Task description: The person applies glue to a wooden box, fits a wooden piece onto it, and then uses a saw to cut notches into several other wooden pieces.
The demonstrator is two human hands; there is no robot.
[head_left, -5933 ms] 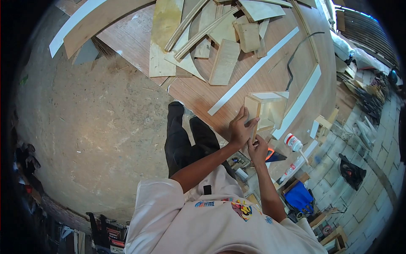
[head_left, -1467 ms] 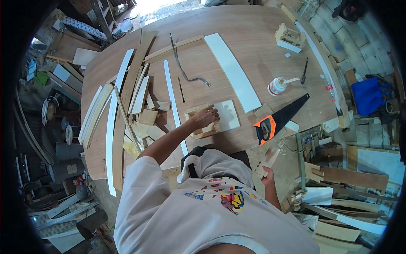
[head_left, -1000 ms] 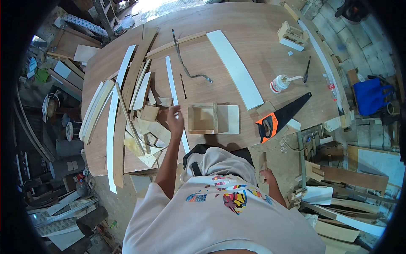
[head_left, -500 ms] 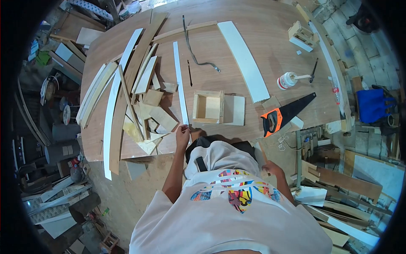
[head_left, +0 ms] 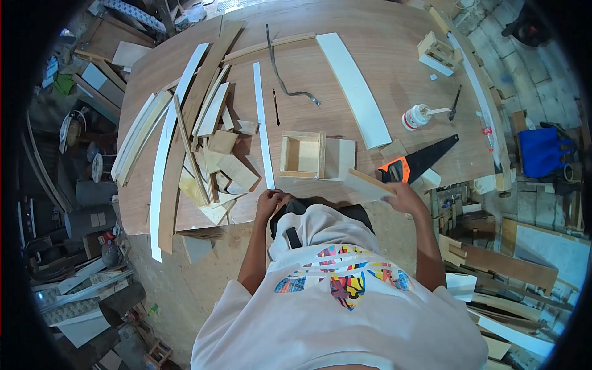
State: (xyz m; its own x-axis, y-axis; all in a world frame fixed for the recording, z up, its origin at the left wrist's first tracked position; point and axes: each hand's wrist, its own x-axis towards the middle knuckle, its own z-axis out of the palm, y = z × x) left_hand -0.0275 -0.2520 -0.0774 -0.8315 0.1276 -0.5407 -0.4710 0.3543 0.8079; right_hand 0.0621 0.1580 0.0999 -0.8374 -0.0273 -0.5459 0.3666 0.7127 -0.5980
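My right hand (head_left: 405,198) is closed around one end of a small flat wooden board (head_left: 366,187), pale on its face, raised over the table's near edge. Close to my body, my left hand (head_left: 268,202) has its fingers pinched at the near end of a long narrow white strip (head_left: 264,132). A small open wooden box (head_left: 302,154) stands between the hands, with a flat pale panel (head_left: 341,158) lying against its right side. Just beyond my right hand lies a handsaw (head_left: 425,159) with an orange and black handle.
Offcuts (head_left: 223,143) and long boards (head_left: 200,111) are piled on the table's left. A wide white board (head_left: 354,89), a bent metal bar (head_left: 279,77), a thin dark tool (head_left: 275,108), a glue pot (head_left: 416,117) and a small wooden frame (head_left: 439,49) lie farther off.
My right hand has lifted the small wooden board from beside my body up to the table edge. My left hand has shifted slightly toward me, still at the strip's end.
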